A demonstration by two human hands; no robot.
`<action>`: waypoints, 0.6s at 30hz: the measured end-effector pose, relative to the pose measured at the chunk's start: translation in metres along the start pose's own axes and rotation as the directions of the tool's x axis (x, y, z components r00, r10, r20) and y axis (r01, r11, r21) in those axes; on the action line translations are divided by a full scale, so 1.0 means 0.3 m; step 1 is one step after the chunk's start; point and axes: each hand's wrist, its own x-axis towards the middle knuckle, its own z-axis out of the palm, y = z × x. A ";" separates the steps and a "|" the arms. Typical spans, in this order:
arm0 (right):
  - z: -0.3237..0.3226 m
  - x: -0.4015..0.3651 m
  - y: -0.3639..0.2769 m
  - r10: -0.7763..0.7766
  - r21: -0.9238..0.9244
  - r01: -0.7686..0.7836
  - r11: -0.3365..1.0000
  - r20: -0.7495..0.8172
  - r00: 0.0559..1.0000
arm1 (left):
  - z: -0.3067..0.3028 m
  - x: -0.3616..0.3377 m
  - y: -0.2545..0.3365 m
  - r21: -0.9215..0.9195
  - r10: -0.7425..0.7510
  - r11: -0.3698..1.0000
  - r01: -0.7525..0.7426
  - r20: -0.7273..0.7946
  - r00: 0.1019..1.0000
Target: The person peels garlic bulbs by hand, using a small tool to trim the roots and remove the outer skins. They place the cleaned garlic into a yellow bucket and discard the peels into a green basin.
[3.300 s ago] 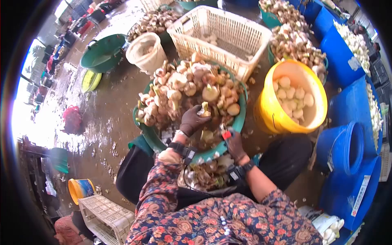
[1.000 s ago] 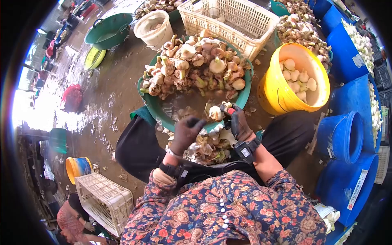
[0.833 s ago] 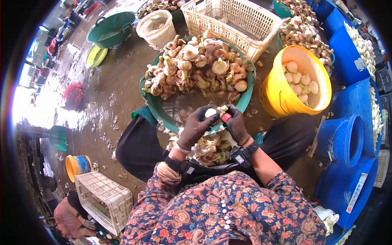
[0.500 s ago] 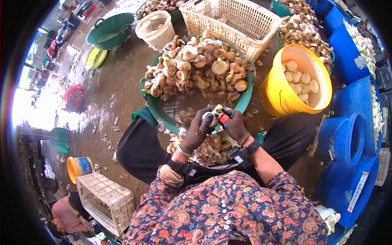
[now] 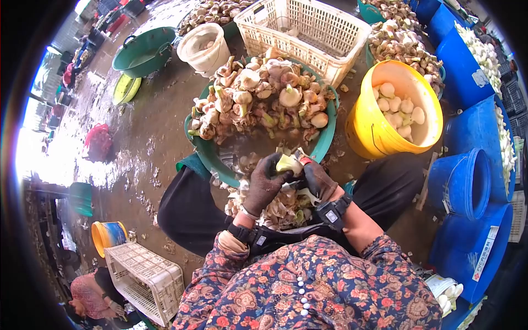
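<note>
My left hand (image 5: 265, 186), in a dark glove, is closed around a garlic bulb (image 5: 289, 164) whose pale green-white stem end points left. My right hand (image 5: 320, 181), also gloved, is closed at the bulb's right side on a small tool with a red part (image 5: 304, 160); its blade or tip is not clear. Both hands are over the near edge of a green basin (image 5: 329, 132). Unpeeled garlic (image 5: 258, 91) is heaped in its far half. Below the hands, between my legs, lie loose garlic skins (image 5: 280, 210).
At right stands a yellow bucket (image 5: 360, 125) with peeled bulbs (image 5: 397, 113). A white crate (image 5: 344, 69) and a white pail (image 5: 206, 58) stand behind the basin. Blue tubs (image 5: 454, 184) line the right side. At lower left, a person (image 5: 91, 294) sits near another crate (image 5: 146, 275).
The bulb has turned in my left hand, so its stem end now faces left. My right hand has shifted slightly down and right. The whole view has moved a little.
</note>
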 end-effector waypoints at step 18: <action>0.006 -0.020 -0.025 -0.351 -0.085 0.390 0.917 0.295 0.889 | -0.090 -0.014 0.060 -0.359 -0.216 0.917 0.175 -0.078 0.973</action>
